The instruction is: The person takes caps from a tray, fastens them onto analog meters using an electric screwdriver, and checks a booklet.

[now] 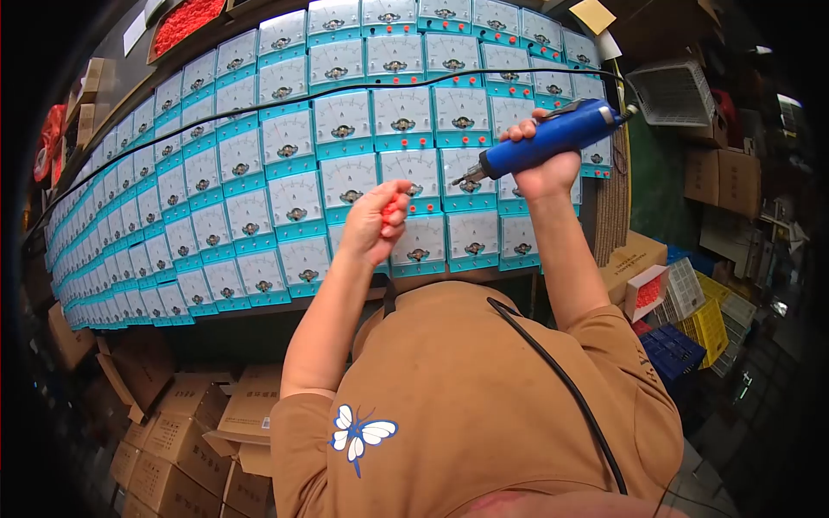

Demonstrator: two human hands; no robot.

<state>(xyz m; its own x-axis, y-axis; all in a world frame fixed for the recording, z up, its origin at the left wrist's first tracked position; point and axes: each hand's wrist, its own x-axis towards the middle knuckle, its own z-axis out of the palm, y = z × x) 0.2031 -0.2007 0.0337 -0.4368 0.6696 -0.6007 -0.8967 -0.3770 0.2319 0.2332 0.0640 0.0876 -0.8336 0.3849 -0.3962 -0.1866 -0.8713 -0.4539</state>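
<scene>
My right hand (548,164) is wrapped round a blue electric screwdriver (557,138), whose thin bit points down and to the left over the meters. Red caps (389,211) show between the curled fingers of my left hand (377,220), which is closed over the front rows. Under and around both hands lie rows of white-faced panel meters (402,112) with teal bases. Some meters toward the right carry small red caps on their terminals. The screwdriver bit is near a meter between my two hands; contact cannot be made out.
A black cable (345,87) runs across the meters to the screwdriver. An open box of red caps (186,24) stands at the back left, another (648,292) at the right. Cartons (186,432) are stacked at the lower left; a white basket (673,93) sits at the right.
</scene>
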